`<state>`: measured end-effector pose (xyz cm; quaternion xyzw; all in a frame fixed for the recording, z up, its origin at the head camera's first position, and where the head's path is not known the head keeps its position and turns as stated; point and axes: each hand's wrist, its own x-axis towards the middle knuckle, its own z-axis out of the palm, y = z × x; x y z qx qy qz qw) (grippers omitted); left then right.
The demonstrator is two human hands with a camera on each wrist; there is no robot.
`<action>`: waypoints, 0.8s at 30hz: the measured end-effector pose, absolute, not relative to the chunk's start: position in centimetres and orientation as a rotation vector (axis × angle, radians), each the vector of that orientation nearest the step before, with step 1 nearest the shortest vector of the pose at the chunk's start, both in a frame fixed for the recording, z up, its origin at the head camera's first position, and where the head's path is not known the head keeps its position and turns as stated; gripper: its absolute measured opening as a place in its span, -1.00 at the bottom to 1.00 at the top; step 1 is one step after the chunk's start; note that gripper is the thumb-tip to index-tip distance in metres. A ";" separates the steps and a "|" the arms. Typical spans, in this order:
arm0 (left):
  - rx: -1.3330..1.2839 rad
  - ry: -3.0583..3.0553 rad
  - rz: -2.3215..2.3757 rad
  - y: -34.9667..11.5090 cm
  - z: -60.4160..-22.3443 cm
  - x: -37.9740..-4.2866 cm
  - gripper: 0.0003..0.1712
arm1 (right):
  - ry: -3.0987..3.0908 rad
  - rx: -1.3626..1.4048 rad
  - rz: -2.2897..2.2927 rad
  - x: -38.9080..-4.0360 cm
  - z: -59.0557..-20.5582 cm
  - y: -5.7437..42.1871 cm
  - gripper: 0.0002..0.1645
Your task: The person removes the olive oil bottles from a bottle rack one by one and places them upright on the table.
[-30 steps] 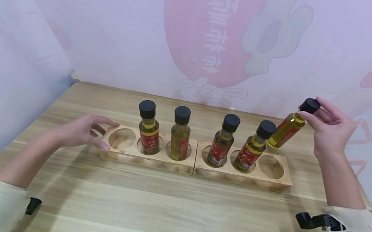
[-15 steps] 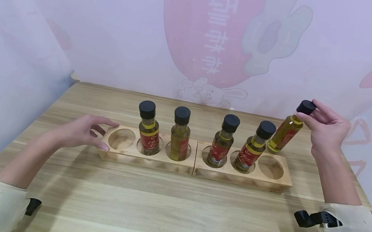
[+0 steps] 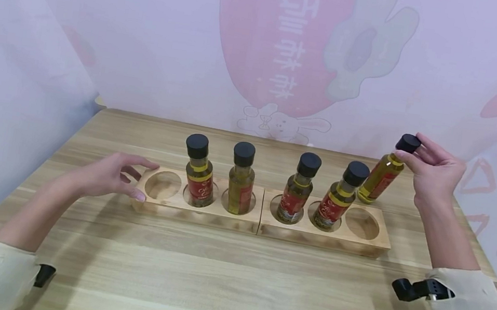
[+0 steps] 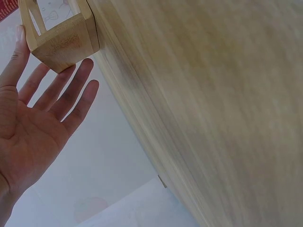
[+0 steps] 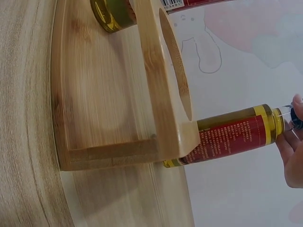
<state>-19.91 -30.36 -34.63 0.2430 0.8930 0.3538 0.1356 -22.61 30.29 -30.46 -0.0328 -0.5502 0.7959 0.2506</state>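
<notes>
At the back right in the head view, my right hand [image 3: 439, 172] pinches the black cap of an oil bottle [image 3: 381, 179] with a red label. This bottle leans slightly behind the right wooden bottle rack [image 3: 324, 238], whose rightmost round hole is vacant. Two more oil bottles stand in its other holes. My left hand [image 3: 109, 176] spans the outer end of the left wooden bottle rack [image 3: 202, 218], thumb at the near corner and index finger at the far one. That rack holds two bottles and its leftmost hole is vacant. In the right wrist view, the held bottle [image 5: 227, 135] shows beyond the rack's end [image 5: 163, 85].
Both racks stand end to end across a wood-grain table [image 3: 232, 278]. Close behind the table hangs a pale printed curtain [image 3: 158, 49], which also closes off both sides. Tall bottles rise from the racks, such as the black-capped bottle [image 3: 338, 203] nearest the held one.
My right hand has shifted slightly left and down with the oil bottle, which now leans a bit less. The left hand and the racks have stayed put.
</notes>
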 end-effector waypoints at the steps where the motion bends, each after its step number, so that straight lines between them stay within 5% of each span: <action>1: 0.702 2.587 1.023 -30.4 -34.6 -19.9 -0.17 | -1.497 -0.090 2.167 -22.7 -30.5 30.3 -0.38; 24: 0.706 2.601 1.000 -30.3 -34.5 -19.9 -0.16 | -1.520 -0.146 2.171 -23.4 -31.1 30.4 -0.37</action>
